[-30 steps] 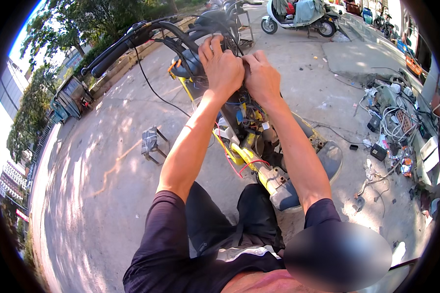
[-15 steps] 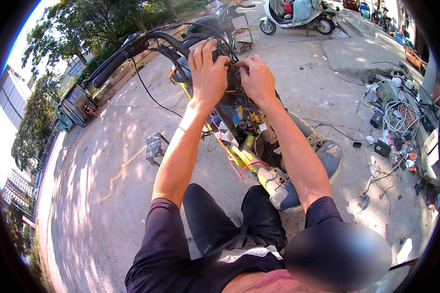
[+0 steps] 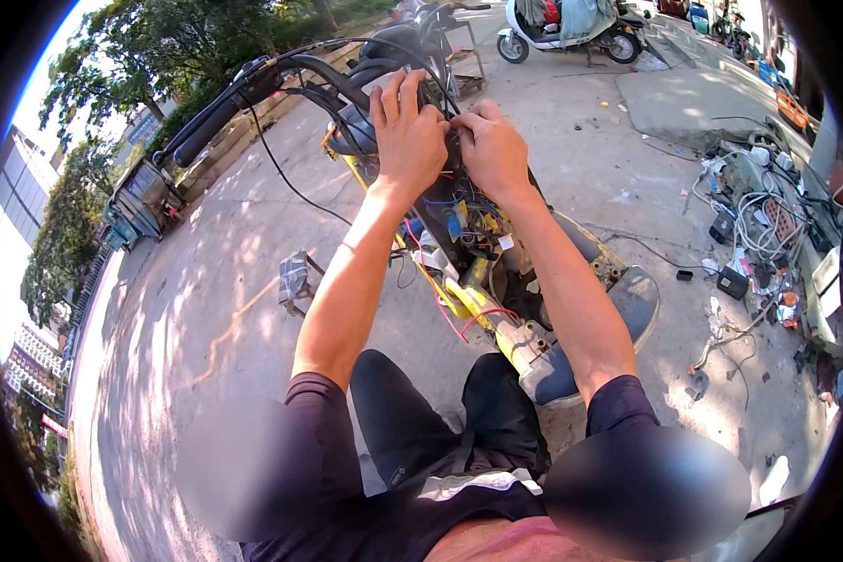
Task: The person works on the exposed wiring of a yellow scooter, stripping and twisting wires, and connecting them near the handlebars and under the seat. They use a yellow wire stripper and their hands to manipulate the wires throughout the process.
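A stripped electric scooter with a yellow frame (image 3: pixel 482 304) stands before me, its wiring (image 3: pixel 468 225) bare. Both my hands meet at the front column, just below the black handlebar (image 3: pixel 295 67). My left hand (image 3: pixel 410 136) bends its thumb and forefinger inward, the other fingers raised over the column. Close beside it, my right hand (image 3: pixel 492 155) has its thumb and forefinger pressed together. What the fingertips hold is too small and hidden to name; dark cables run around them. A red wire (image 3: pixel 487 317) loops over the lower frame.
A stool with a checked seat (image 3: pixel 297 276) stands left of the scooter. Cables, adapters and scraps lie in a heap (image 3: pixel 768 215) at the right. A white parked scooter (image 3: pixel 571 33) is at the back, a metal cart (image 3: pixel 145 206) far left. My shoes flank the frame's footboard.
My left hand has shifted slightly right, closer to my right hand, and its fingers have spread a little. The right hand stays at nearly the same spot.
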### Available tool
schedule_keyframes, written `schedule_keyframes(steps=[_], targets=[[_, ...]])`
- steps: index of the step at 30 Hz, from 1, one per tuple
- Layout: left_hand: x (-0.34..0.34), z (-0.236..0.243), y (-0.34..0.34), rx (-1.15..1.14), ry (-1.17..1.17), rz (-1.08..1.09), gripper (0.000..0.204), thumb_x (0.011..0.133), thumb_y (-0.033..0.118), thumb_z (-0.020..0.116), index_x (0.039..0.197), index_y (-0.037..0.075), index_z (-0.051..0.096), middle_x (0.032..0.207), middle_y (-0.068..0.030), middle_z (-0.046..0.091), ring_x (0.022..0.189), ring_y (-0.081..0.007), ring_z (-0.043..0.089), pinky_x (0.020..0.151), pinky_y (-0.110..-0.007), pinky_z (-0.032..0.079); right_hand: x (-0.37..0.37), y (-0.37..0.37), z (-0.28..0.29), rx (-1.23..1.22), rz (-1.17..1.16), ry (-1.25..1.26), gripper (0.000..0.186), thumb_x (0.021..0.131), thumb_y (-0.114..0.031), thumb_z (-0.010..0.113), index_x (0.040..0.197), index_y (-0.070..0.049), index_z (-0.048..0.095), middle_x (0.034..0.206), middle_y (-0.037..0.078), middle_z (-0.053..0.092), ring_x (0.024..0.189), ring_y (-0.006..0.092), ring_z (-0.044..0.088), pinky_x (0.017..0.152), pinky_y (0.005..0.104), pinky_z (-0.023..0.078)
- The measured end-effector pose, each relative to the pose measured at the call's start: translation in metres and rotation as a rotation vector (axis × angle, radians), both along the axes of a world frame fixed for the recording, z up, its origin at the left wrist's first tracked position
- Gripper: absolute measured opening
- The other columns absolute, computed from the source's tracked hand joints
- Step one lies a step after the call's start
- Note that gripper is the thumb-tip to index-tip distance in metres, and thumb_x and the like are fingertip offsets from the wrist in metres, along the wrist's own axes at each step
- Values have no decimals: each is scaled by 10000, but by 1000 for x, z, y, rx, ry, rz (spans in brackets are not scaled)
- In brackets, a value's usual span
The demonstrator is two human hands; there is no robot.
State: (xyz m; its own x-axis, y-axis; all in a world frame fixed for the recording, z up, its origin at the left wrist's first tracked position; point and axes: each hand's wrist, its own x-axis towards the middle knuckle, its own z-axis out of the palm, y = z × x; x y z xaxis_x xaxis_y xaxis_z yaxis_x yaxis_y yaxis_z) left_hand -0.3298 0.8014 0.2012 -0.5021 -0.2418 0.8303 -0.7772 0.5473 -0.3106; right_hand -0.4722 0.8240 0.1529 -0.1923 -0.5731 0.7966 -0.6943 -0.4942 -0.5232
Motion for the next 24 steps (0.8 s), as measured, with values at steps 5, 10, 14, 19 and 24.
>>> schedule_keyframes(steps=[5,10,14,19,24], targets=[[-10,16,13,102,-21,118,163,837,171,772,902,22,790,1512,-155,475,1473,-423,311,1203,-648,184,1,3,3,7,-36,55,187,924,-164,654,1038,-170,803,1021,58,676,973,298,702,799,455,561],[-1,17,22,62,31,58,200,822,174,811,971,42,796,1517,-156,475,1482,-411,311,1203,-585,251,-20,6,18,17,-36,2,189,953,-235,665,1060,-157,801,1031,62,705,948,293,703,832,445,553],[23,22,56,24,105,-23,312,822,164,840,1105,65,755,1501,-137,501,1462,-375,355,1162,-495,347,-45,15,34,9,-29,-193,219,992,-271,653,1077,-123,790,1027,75,715,938,298,698,836,434,539],[94,53,95,-250,177,10,397,936,240,763,1286,82,661,1491,-128,509,1426,-361,384,1152,-493,328,-64,15,45,-58,-23,-313,267,1015,-301,670,1098,-77,788,980,78,736,813,235,667,770,378,516],[182,109,93,-551,242,119,456,1063,396,597,1392,82,586,1507,-147,483,1406,-370,384,1159,-507,294,-68,18,45,-98,23,-300,317,1029,-310,679,1106,-18,775,938,69,742,801,144,633,757,315,505]])
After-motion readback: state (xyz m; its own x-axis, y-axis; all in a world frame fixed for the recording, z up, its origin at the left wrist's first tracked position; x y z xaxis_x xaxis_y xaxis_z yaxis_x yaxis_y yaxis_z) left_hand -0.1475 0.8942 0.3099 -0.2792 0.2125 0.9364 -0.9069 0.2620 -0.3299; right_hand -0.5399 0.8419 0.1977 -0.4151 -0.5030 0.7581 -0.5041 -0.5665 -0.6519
